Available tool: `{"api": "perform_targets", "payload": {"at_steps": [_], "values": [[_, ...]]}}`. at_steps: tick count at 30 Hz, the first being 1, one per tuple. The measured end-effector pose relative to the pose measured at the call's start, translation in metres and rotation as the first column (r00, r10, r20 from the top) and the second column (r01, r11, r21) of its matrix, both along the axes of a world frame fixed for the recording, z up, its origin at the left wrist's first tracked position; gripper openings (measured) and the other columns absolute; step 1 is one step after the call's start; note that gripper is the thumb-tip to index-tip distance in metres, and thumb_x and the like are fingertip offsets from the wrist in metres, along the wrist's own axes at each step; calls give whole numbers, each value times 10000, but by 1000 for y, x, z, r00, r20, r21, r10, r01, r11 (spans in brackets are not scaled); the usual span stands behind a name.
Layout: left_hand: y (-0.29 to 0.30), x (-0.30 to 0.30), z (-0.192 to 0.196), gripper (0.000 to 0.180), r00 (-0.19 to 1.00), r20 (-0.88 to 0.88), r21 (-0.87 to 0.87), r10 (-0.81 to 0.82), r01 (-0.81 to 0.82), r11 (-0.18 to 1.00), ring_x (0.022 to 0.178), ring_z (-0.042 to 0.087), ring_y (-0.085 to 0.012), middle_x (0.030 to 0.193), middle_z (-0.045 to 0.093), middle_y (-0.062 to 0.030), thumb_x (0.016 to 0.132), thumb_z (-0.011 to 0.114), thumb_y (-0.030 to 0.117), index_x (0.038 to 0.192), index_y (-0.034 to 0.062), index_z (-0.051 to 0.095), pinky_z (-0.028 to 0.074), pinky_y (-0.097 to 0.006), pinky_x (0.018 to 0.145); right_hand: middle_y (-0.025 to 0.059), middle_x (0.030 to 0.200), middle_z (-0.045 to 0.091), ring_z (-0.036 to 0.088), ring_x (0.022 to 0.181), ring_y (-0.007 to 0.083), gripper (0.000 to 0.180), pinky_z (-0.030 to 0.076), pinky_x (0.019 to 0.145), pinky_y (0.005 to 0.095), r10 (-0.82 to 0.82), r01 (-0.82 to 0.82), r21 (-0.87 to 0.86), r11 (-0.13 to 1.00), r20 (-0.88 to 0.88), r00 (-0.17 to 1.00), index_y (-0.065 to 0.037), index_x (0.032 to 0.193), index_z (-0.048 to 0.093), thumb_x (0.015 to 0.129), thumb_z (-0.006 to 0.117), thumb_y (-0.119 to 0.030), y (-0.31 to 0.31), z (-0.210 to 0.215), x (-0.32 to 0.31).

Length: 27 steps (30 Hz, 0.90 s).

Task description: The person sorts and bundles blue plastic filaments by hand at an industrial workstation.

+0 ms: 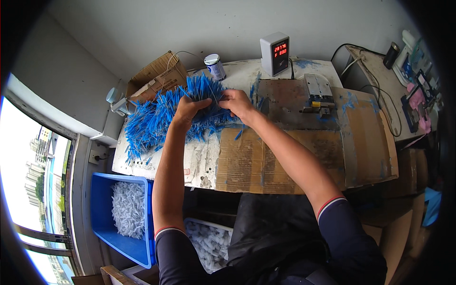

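Observation:
A large heap of thin blue plastic strips [156,118] lies on the left part of the worktable. My left hand [191,109] is at the right side of the heap, its thumb pressed across a bunch of strips and its other fingers mostly hidden among them. Just right of it, my right hand [237,102] has its fingers bent together at the edge of the same bunch. The exact strips between its fingertips are too small to make out.
Behind the heap stand a cardboard box [164,83] and a white-and-blue can [215,67]. A counter box with red digits [275,53] stands at the back. A metal fixture [319,95] sits right, beyond taped cardboard [294,147]. Below left is a blue bin [102,209] of clear pieces.

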<state>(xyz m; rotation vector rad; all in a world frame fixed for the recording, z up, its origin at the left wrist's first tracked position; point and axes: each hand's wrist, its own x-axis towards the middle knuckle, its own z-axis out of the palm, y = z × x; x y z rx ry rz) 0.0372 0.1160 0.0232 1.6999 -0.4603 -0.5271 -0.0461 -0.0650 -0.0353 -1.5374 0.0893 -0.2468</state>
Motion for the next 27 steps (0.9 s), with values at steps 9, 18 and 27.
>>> {"api": "perform_targets", "payload": {"at_steps": [9, 18, 27], "values": [[-13, -6, -14, 522, 978, 105, -54, -182, 188, 981, 954, 675, -161, 1094, 712, -67, 843, 857, 303, 1232, 32, 639, 541, -320, 862, 170, 808, 709, 692, 768, 320, 148, 523, 676, 442, -163, 168, -400, 901, 48, 985, -12, 951, 712, 846, 657, -101, 4, 7, 12], [-25, -12, -16, 554, 976, 94, -114, -195, 205, 972, 987, 685, -180, 1112, 706, -67, 739, 890, 84, 1230, 54, 633, 551, -345, 900, 126, 841, 701, 668, 778, 167, 187, 528, 708, 355, -11, 51, -253, 966, 158, 987, 24, 1005, 680, 880, 566, -57, -12, 17, 25], [-15, -9, -30, 612, 1000, -22, -252, 9, -15, 968, 999, 687, -199, 1126, 700, -75, 686, 834, -42, 1247, 44, 606, 560, -363, 913, 254, 1221, 640, 634, 1125, 409, 407, 514, 962, 483, -95, 180, -805, 565, 153, 984, 13, 1278, 550, 908, 607, -148, 26, 53, -2]]}}
